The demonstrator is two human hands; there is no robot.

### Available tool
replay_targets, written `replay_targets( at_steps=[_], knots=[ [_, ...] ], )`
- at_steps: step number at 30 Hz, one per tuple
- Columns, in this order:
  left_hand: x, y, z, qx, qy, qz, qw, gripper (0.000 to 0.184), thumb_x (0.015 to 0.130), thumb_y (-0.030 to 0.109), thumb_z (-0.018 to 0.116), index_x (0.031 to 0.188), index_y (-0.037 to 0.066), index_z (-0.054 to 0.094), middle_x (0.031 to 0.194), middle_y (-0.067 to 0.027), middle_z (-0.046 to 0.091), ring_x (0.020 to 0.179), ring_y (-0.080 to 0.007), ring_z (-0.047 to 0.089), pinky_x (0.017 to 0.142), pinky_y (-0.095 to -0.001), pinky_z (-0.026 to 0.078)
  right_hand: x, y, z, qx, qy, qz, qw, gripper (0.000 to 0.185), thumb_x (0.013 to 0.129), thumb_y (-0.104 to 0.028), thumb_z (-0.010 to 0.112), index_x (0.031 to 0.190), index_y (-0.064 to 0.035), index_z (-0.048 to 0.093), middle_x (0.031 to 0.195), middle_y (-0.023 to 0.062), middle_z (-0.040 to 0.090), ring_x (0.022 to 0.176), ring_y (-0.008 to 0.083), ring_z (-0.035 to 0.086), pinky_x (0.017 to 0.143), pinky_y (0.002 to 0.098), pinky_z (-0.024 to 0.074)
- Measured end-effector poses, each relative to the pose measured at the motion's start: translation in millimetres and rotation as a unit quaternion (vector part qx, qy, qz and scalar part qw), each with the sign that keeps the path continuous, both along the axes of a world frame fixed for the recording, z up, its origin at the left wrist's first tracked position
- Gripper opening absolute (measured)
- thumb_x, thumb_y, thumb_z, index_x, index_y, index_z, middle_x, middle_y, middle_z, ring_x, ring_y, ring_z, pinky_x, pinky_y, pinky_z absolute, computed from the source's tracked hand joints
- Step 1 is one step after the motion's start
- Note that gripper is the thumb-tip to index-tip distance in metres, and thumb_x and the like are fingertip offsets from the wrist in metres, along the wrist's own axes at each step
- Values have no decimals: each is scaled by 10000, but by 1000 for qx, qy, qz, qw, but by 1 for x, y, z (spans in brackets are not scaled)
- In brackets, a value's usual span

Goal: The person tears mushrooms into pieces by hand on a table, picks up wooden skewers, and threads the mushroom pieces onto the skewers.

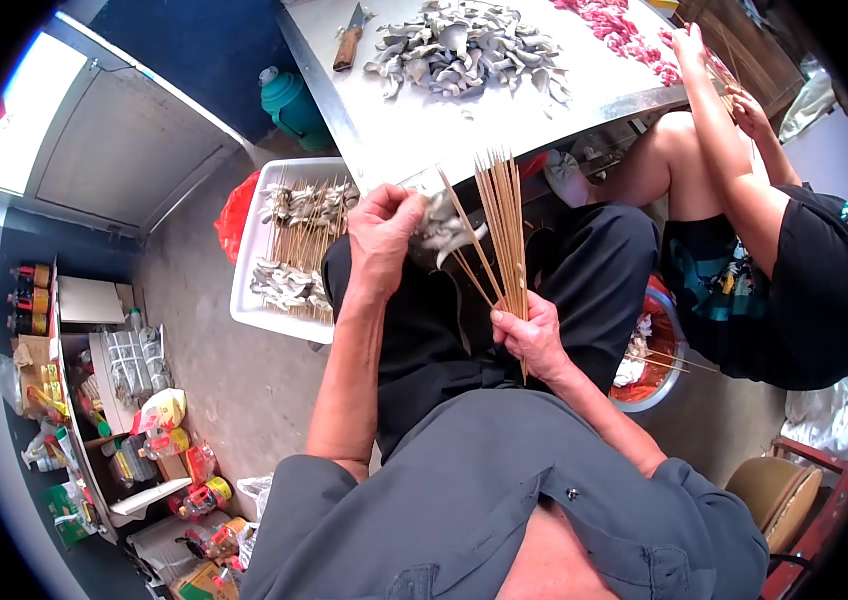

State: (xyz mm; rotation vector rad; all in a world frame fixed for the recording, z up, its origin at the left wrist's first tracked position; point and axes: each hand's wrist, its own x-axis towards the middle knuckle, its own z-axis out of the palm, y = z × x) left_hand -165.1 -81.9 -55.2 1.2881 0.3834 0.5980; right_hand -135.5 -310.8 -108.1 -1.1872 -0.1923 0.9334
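Observation:
My left hand [382,235] is closed at the near edge of the table, its fingers pinching grey-white oyster mushroom pieces [439,228]. My right hand [534,338] grips a bundle of thin bamboo skewers [506,230] above my lap, points upward. One or two skewers splay leftward from the bundle, close to the mushroom pieces. Whether a tip pierces them I cannot tell. Left of my left hand, a white tray [249,270] holds rows of skewered mushrooms [289,283]. A heap of loose oyster mushrooms [464,55] lies on the metal table [359,120].
A knife [349,42] lies left of the heap, with pink meat pieces [624,40] to its right. Another person's hand [689,48] works at the right. A teal flask [294,105] stands beside the table, a lined bucket [659,350] by my right knee, shelves of bottles [134,440] at left.

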Motion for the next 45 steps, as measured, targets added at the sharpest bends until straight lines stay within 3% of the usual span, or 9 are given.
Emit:
replay_targets(
  at_steps=[5,10,14,18,24,27,30,37,45],
  knots=[
    [-1,-8,-15,-22,-2,16,1000,79,888,89,672,878,24,628,781,28,608,689,-33,522,646,-183,425,5,4,2,16,5,4,1000,69,883,-91,642,896,-60,582,619,0,571,420,34,393,394,193,284],
    [-3,-12,-9,-54,1,8,998,200,914,109,650,1081,11,596,935,-18,632,807,-54,575,720,-198,486,11,10,5,17,-6,-5,1000,61,893,-85,631,888,-65,574,616,0,568,408,31,376,385,195,268],
    [0,-16,-9,-101,-46,37,993,246,938,110,623,1149,-7,573,942,-34,640,882,-88,619,710,-219,547,13,16,2,30,-36,-11,999,62,899,-87,641,930,-52,600,689,-17,579,536,41,467,493,193,366],
    [1,-12,-11,-116,-61,52,990,268,932,142,639,1176,50,582,949,-16,641,766,-69,606,660,-206,516,17,21,-4,7,-94,-34,995,116,895,-97,664,984,-33,628,765,-34,571,688,56,504,635,204,413],
    [8,-7,-11,-93,-43,132,986,224,927,179,645,1097,33,630,893,5,644,721,-64,607,615,-202,523,19,33,3,-24,-252,-52,966,124,899,-91,659,998,-23,627,785,-43,556,701,61,501,639,214,405],
    [6,-17,-12,-80,-18,130,988,139,900,120,647,1006,32,666,835,8,653,691,-55,588,615,-200,481,19,37,14,-16,-125,-23,992,97,908,-88,640,990,-40,658,713,-36,577,525,19,458,464,185,348],
    [1,-33,-19,-89,11,74,993,107,875,61,620,956,8,666,840,14,643,726,-46,553,672,-204,455,19,46,19,13,-121,-27,992,82,909,-89,631,968,-43,665,693,-23,612,448,-1,421,387,180,296],
    [-19,-52,-30,-145,36,-33,988,142,888,122,656,975,10,674,872,12,645,777,-47,555,714,-197,450,14,33,7,-9,-106,-10,994,58,910,-89,622,902,-38,649,676,-10,623,430,6,437,379,182,303],
    [-30,-45,-27,-118,34,18,992,270,888,138,681,1098,-27,639,971,-33,657,849,-72,588,755,-221,495,22,48,7,7,-95,34,995,71,919,-91,606,929,-36,650,707,-1,643,433,3,441,383,175,315]
  ],
)
